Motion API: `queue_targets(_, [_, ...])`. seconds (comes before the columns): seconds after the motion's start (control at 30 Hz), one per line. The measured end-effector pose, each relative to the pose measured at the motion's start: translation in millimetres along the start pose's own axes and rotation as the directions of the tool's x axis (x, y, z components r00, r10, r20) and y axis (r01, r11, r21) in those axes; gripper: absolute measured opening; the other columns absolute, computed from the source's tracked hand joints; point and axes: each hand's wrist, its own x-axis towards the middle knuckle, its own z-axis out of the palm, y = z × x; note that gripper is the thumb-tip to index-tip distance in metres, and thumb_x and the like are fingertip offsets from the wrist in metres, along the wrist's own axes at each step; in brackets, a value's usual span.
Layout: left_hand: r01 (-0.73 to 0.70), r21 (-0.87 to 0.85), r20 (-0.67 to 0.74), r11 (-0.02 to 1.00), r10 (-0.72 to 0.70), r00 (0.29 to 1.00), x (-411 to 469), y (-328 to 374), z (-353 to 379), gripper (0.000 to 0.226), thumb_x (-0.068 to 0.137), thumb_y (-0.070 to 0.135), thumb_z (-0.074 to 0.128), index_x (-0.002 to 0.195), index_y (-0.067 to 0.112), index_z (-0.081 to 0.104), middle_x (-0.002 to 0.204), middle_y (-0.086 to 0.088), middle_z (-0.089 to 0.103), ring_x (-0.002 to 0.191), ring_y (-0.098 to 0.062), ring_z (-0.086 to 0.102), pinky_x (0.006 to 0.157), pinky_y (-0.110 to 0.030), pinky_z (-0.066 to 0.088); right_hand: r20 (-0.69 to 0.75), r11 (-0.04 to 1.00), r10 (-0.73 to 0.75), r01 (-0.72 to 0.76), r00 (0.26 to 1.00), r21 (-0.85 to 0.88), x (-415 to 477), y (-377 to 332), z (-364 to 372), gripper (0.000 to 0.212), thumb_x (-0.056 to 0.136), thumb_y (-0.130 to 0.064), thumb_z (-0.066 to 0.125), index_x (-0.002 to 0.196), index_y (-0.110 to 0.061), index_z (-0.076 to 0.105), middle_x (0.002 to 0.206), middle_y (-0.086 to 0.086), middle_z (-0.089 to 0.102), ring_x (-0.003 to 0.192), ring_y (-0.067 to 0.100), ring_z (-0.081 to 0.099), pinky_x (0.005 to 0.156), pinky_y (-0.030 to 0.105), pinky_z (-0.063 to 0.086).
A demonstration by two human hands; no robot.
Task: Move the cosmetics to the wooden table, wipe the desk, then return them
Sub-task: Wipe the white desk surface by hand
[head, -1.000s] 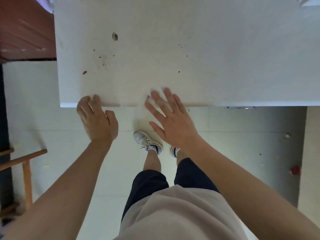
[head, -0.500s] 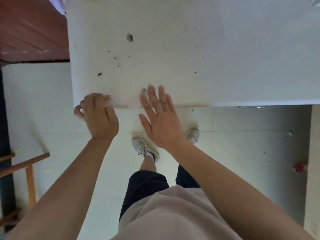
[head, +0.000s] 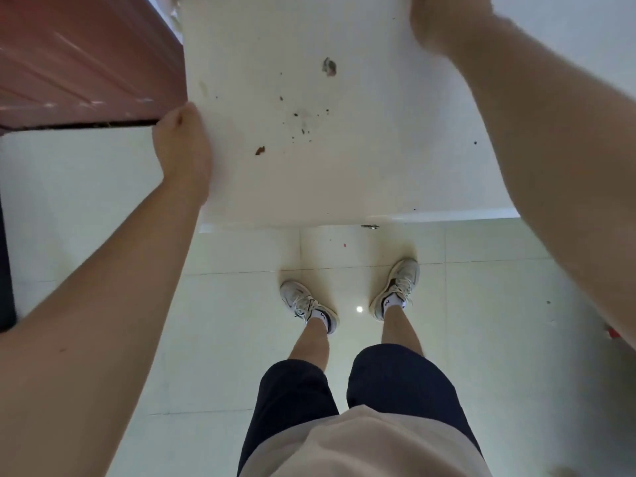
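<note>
Worktop (head: 378,160), wiping stage: left hand (head: 182,149) curled at its left edge, right hand (head: 444,22) cropped at top, either's fingers' grasp I cannot tell; I'd scrub the upper-centre specks (head: 304,123) firmly.

Matt white desk top (head: 344,173) with dark specks; glossy pale floor tiles (head: 241,304); reddish wood table (head: 86,63).

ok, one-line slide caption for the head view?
Left hand at the left edge of a speckled white desk, beside a reddish-brown wooden table; right hand reaches over its far side, partly cropped.
</note>
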Motion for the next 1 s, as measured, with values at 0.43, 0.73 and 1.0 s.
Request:
queue_targets(0.43, [-0.106,0.324,-0.107,0.940,0.148,0.983,3,-14,1,0.036,0.098,0.027,0.036,0.063,0.016,0.038,0.078,-0.014,0.060,0.067,-0.015,0.044,0.060,-0.027,0.031,-0.174,0.694,-0.614,0.632,0.770,0.345,-176,-70,54,0.039,0.090,0.003,0.053,0.123,-0.010,0.067,0.107,0.016,0.057,0.088,0.023,0.054,0.081,0.031,0.043])
queue_targets(0.73, [-0.145,0.407,-0.111,0.902,0.206,0.972,5,-16,6,0.044,0.098,0.023,0.034,0.054,0.023,0.032,0.056,0.009,0.043,0.059,-0.012,0.041,0.057,-0.027,0.028,-0.376,0.909,0.385,-0.276,0.843,0.312,3,3,-11,0.023,0.090,-0.022,0.027,0.074,-0.023,0.044,0.082,0.004,0.050,0.089,0.019,0.042,0.081,0.030,0.036])
queue_targets(1.0, [-0.184,0.447,-0.132,0.876,0.268,0.954,10,-20,5,0.036,0.094,0.028,0.032,0.060,0.017,0.036,0.065,-0.012,0.057,0.066,-0.031,0.051,0.060,-0.038,0.041,-0.313,0.878,-0.315,0.400,0.896,0.261,-100,-109,56,0.031,0.083,-0.010,0.049,0.107,-0.011,0.069,0.097,0.013,0.061,0.087,0.034,0.054,0.075,0.034,0.037])
